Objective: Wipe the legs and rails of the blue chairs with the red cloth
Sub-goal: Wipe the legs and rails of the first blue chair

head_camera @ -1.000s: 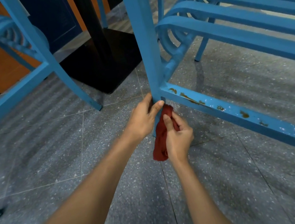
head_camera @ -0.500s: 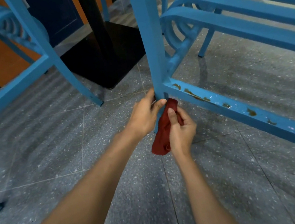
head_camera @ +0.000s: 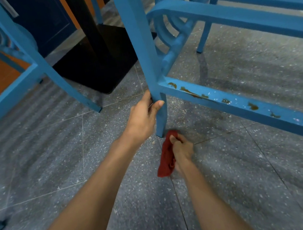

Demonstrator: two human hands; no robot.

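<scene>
Grip of right hand (head_camera: pixel 182 149) on red cloth (head_camera: pixel 165 161), now low by foot of leg (head_camera: pixel 138 36); left hand (head_camera: pixel 143 118) round leg, unchanged.

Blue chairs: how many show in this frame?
2 for sure: the left chair and the right chair, whose leg the left hand grips. Blue legs at the top edge may belong to more.

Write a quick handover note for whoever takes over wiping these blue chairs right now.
Left hand grips the near chair leg where the lower rail joins it.
Right hand holds the red cloth down by that leg's foot.
Done: cannot tell from here.
Left: the rail, which shows brown spots, the other legs, and the second chair.
</scene>
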